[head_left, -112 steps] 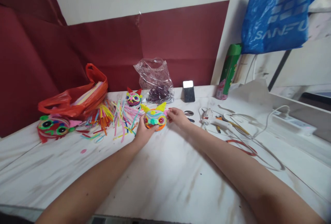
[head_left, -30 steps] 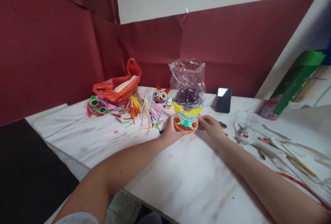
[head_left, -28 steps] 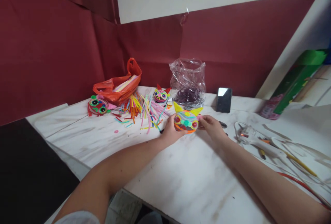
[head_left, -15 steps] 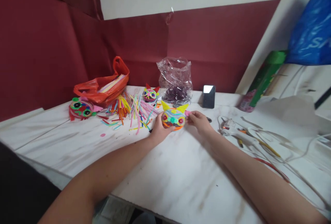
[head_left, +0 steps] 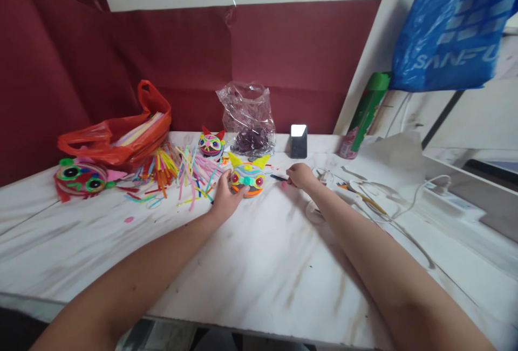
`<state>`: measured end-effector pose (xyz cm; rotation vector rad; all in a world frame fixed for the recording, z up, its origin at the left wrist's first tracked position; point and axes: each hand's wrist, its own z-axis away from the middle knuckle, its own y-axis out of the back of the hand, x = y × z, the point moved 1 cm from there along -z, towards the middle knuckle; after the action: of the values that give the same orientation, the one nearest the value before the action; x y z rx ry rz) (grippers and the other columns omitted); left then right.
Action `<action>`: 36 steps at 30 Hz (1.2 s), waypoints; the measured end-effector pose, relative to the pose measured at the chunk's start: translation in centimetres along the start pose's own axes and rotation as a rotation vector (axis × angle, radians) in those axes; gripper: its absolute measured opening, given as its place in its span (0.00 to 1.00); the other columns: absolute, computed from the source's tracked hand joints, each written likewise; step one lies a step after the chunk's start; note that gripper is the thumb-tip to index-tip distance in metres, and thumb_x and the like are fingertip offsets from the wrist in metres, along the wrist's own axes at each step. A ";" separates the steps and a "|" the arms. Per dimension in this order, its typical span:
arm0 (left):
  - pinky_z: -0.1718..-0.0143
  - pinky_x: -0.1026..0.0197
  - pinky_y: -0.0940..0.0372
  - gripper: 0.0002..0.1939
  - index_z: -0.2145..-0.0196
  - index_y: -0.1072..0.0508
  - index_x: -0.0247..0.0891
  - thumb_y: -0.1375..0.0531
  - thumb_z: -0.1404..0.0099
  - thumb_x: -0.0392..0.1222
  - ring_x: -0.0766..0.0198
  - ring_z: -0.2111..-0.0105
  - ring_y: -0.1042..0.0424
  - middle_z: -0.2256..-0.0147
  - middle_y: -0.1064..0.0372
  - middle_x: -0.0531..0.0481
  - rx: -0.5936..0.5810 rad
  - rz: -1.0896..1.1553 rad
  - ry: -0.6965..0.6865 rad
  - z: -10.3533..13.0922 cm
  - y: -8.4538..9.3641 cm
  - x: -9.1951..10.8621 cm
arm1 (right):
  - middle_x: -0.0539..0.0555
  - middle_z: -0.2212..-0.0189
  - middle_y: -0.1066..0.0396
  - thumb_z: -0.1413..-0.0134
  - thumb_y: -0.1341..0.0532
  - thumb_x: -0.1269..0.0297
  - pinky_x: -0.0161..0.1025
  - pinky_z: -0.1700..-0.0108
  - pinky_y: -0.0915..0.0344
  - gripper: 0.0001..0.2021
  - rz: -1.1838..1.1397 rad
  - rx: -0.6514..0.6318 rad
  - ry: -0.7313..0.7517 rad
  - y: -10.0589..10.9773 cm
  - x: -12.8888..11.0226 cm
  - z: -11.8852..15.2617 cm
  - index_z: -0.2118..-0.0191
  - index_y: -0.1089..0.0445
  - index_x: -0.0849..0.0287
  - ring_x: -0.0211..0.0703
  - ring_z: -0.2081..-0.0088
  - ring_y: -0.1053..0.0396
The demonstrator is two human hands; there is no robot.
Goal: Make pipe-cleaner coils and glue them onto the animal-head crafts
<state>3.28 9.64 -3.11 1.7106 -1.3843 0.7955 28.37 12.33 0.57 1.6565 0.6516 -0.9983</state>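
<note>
My left hand (head_left: 224, 201) grips the left side of a round, many-coloured craft face with yellow ears (head_left: 246, 176) that rests on the white marble table (head_left: 259, 264). My right hand (head_left: 300, 175) lies a short way to the craft's right, apart from it. Its fingers are curled around a thin dark tool (head_left: 277, 177) whose tip sticks out to the left. A small pink piece (head_left: 284, 184) lies just under that hand.
Loose coloured strips (head_left: 178, 173), an orange bag (head_left: 121, 143), a green-eyed craft (head_left: 81, 177) and a small red-eared craft (head_left: 211, 144) lie to the left. Behind are a clear bag (head_left: 249, 124), phone (head_left: 298, 140) and green can (head_left: 362, 116). Cables and tools (head_left: 364, 191) sprawl on the right.
My right hand has left the craft's right side and moved right, onto the dark tool. My left hand still holds the craft. The view has swung to the right.
</note>
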 end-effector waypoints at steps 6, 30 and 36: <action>0.51 0.53 0.39 0.30 0.47 0.45 0.39 0.39 0.46 0.44 0.54 0.45 0.42 0.46 0.44 0.39 0.052 -0.042 -0.049 -0.2 0.1 -0.3 | 0.51 0.83 0.32 0.50 0.46 0.72 0.31 0.82 0.39 0.05 -0.052 0.203 0.058 1.3 -0.3 -0.6 0.74 0.34 0.62 0.31 0.86 0.40; 0.48 0.49 0.42 0.21 0.48 0.43 0.38 0.46 0.38 0.46 0.55 0.46 0.40 0.48 0.41 0.38 0.055 -0.102 -0.115 -0.3 0.4 -0.7 | 0.57 0.71 0.26 0.60 0.37 0.67 0.35 0.69 0.40 0.06 0.658 -0.174 0.254 0.2 -0.3 1.1 0.72 0.26 0.61 0.45 0.69 0.31; 0.48 0.49 0.42 0.21 0.50 0.40 0.38 0.46 0.38 0.47 0.55 0.47 0.39 0.49 0.40 0.39 0.069 -0.137 -0.138 -0.3 0.4 -0.7 | 0.58 0.70 0.25 0.51 0.43 0.66 0.33 0.68 0.41 0.09 0.753 -0.273 0.230 -0.4 -0.5 1.6 0.69 0.26 0.62 0.44 0.68 0.30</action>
<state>2.70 10.17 -3.52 1.9219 -1.3268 0.6666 27.33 10.93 0.65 1.5851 0.2445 -0.1710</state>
